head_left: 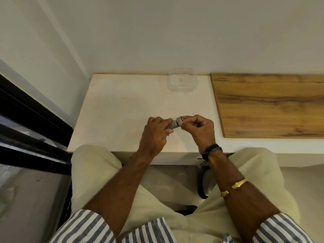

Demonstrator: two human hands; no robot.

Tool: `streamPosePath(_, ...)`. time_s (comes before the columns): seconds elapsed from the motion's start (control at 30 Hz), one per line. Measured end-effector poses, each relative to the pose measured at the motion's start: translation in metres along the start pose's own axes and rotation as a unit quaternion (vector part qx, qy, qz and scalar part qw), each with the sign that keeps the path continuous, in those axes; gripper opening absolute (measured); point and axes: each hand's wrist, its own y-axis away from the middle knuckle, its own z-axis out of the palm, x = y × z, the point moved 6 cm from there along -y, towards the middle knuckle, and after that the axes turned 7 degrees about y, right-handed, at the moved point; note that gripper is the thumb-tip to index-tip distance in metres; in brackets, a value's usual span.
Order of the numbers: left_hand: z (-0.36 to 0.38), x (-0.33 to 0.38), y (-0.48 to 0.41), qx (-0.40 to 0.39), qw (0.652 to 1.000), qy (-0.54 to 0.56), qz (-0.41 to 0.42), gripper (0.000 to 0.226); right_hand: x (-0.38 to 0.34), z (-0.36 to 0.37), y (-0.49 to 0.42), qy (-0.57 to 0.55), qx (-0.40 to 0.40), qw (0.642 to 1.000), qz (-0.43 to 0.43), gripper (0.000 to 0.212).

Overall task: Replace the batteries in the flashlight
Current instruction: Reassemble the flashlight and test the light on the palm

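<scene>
A small grey flashlight (pixel 172 124) is held just above the white tabletop (pixel 114 113), near its front edge. My left hand (pixel 155 135) is wrapped around the flashlight's body, which hides most of it. My right hand (pixel 199 129) pinches the flashlight's end piece (pixel 180 120) between thumb and fingertips. Whether that end piece is joined to the body or apart from it is too small to tell. No batteries show.
A clear plastic container (pixel 182 81) stands at the back of the table against the wall. A wooden board (pixel 270 104) covers the table's right side. A dark window frame (pixel 31 120) runs along the left. My knees sit under the front edge.
</scene>
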Motion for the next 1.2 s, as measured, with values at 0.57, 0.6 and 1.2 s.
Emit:
streamPosePath(0.57,-0.006,0.007,0.001,0.011,0.998,-0.05,0.034,0.032,-0.017,0.002,0.0,0.263,-0.064,0.951,-0.151,0.029)
streamPosePath(0.6,-0.006,0.007,0.001,0.009,0.998,-0.056,0.036,0.033,-0.017,0.002,0.001,0.268,-0.064,0.949,-0.149,0.029)
streamPosePath(1.2,-0.002,0.002,-0.003,-0.026,0.999,-0.041,0.021,0.035,-0.027,0.008,0.006,0.291,-0.061,0.925,-0.237,0.025)
